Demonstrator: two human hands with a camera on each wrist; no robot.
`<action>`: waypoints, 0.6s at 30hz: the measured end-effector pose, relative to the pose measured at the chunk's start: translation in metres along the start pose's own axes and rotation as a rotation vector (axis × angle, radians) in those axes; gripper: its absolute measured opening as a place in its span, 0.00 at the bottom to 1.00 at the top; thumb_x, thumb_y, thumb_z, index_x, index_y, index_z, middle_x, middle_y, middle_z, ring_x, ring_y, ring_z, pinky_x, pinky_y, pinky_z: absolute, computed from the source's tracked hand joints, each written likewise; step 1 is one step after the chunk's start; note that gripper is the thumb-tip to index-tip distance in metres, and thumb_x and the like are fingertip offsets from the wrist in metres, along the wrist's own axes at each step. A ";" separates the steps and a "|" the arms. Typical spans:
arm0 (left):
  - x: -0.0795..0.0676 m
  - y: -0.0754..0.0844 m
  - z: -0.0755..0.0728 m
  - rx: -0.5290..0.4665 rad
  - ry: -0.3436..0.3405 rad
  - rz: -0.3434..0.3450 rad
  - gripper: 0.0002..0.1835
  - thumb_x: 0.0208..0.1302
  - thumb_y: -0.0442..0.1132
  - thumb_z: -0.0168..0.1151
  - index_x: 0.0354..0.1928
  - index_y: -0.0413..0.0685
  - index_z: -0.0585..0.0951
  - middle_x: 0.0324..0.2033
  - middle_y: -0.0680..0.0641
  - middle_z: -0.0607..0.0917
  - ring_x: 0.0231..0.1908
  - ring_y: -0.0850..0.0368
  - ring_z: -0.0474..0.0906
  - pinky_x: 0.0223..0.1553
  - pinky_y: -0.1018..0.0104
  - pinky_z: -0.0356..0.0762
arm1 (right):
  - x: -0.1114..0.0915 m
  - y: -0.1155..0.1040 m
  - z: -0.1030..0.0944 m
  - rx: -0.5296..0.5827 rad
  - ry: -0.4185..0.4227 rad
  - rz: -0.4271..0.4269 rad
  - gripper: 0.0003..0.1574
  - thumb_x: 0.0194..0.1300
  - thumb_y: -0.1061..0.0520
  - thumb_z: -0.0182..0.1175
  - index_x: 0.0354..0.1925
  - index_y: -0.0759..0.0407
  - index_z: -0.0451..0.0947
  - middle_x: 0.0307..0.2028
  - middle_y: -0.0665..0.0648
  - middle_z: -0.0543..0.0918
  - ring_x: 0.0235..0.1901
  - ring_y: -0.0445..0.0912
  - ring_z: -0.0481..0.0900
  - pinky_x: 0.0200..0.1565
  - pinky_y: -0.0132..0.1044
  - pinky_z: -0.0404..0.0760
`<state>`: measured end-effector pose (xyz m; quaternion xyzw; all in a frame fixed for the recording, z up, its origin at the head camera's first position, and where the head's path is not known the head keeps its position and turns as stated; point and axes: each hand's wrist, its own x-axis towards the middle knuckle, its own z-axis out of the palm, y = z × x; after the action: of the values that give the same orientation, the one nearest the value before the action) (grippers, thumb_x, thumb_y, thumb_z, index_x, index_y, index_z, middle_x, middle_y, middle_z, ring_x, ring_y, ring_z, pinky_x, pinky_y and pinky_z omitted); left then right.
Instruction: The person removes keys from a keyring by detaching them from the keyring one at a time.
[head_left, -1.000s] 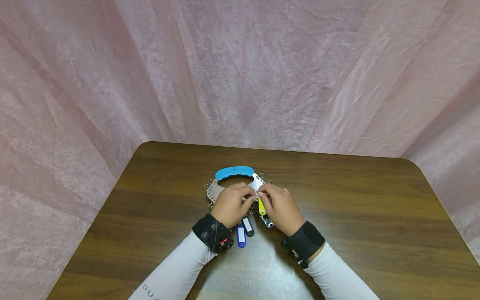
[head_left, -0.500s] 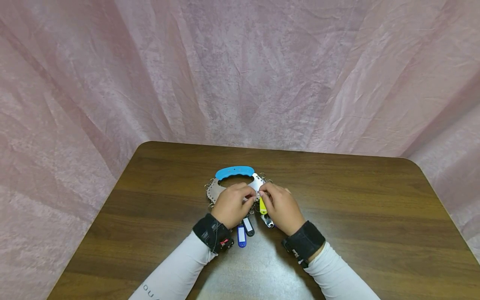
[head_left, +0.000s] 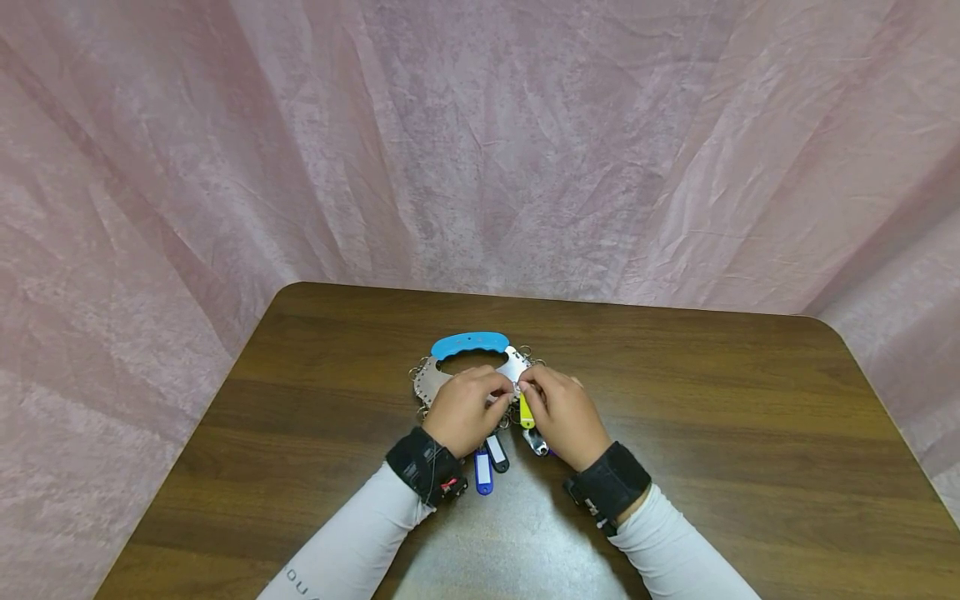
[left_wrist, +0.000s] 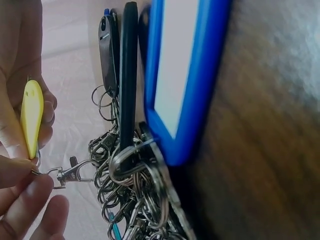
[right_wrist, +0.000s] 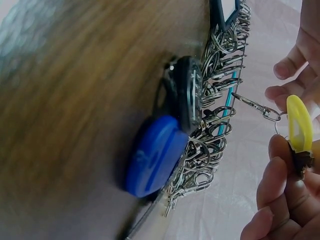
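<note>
A metal key-holder plate [head_left: 430, 383] with a blue handle [head_left: 469, 342] lies below both hands, its edge lined with rings and snap hooks. My left hand [head_left: 465, 408] pinches a small split ring [left_wrist: 38, 159] between thumb and forefinger. That ring joins a yellow key tag [left_wrist: 31, 117] to a stretched-out snap hook [left_wrist: 72, 174]. In the right wrist view, the fingers of my right hand [head_left: 564, 417] grip the yellow tag by its ring end; the exact contact is partly hidden. A blue key tag [head_left: 483, 472] and a black key tag [head_left: 497, 454] lie near my left wrist.
Beside my right hand a shiny dark fob [right_wrist: 189, 95] and a rounded blue fob [right_wrist: 155, 155] hang from the plate. All of it rests on a brown wooden table [head_left: 712, 417]. A pink curtain [head_left: 480, 150] hangs behind the table's far edge.
The yellow key tag and my right fingertips have shifted slightly to the right. My left hand has barely moved, and the plate stays in place.
</note>
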<state>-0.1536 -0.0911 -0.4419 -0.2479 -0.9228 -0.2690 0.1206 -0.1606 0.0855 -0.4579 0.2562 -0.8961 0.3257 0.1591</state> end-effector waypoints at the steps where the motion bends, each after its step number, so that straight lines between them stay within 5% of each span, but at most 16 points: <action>1: 0.000 0.000 0.000 0.000 -0.001 -0.007 0.02 0.61 0.39 0.64 0.35 0.53 0.82 0.31 0.59 0.78 0.33 0.66 0.73 0.33 0.70 0.73 | 0.000 0.000 0.000 0.005 0.001 0.001 0.02 0.68 0.57 0.56 0.38 0.54 0.76 0.27 0.44 0.74 0.24 0.38 0.69 0.34 0.41 0.69; 18: 0.000 -0.002 0.001 0.001 0.012 -0.074 0.02 0.61 0.41 0.63 0.35 0.53 0.82 0.31 0.58 0.78 0.32 0.65 0.74 0.32 0.68 0.73 | 0.001 -0.001 0.000 0.062 -0.018 -0.046 0.03 0.64 0.57 0.61 0.37 0.49 0.76 0.34 0.44 0.78 0.31 0.39 0.73 0.37 0.41 0.72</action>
<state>-0.1550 -0.0919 -0.4439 -0.2119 -0.9307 -0.2744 0.1164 -0.1611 0.0843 -0.4571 0.2845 -0.8809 0.3471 0.1507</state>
